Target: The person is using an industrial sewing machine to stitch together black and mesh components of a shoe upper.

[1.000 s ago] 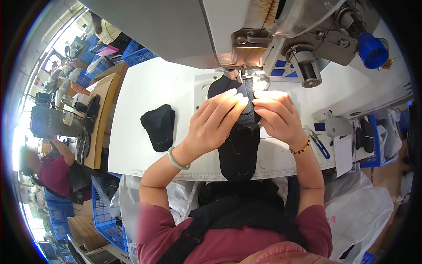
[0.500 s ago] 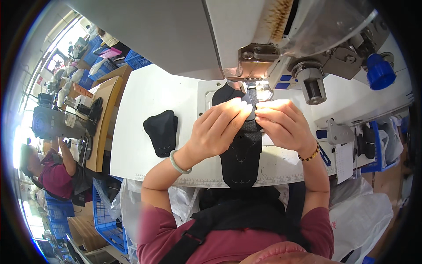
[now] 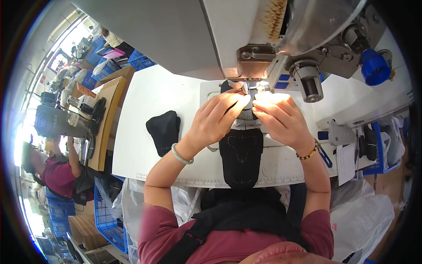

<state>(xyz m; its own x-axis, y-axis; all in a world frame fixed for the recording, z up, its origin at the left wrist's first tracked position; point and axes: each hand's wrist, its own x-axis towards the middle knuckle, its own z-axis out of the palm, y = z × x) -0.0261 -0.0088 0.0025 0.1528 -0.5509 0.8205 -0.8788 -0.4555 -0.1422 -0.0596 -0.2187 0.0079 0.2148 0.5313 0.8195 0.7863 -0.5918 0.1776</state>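
Under the lit needle area of a sewing machine (image 3: 259, 55), a small black fabric piece with a grey side (image 3: 247, 115) is pinched between my two hands. My left hand (image 3: 217, 115) has its fingertips closed on the left edge, and my right hand (image 3: 281, 119) has its fingers closed on the right edge. The fingertips nearly meet, partly hiding the piece. Nearer me lies a black fabric piece with white chalk marks (image 3: 241, 158), its near end over the ruler-marked table edge. Left of my left wrist rest stacked black fabric pieces (image 3: 163, 130).
The white table (image 3: 132, 145) carries a blue-handled tool (image 3: 324, 154) beside my right wrist. A blue cap (image 3: 376, 68) sits on the machine's right side. Blue crates (image 3: 107, 215) and plastic bags (image 3: 360, 220) flank me. At far left another person (image 3: 61, 174) works at another machine.
Both hands have moved slightly away from me, toward the needle, with the pinched piece. A strip of metal plate now shows between that piece and the chalk-marked black one.
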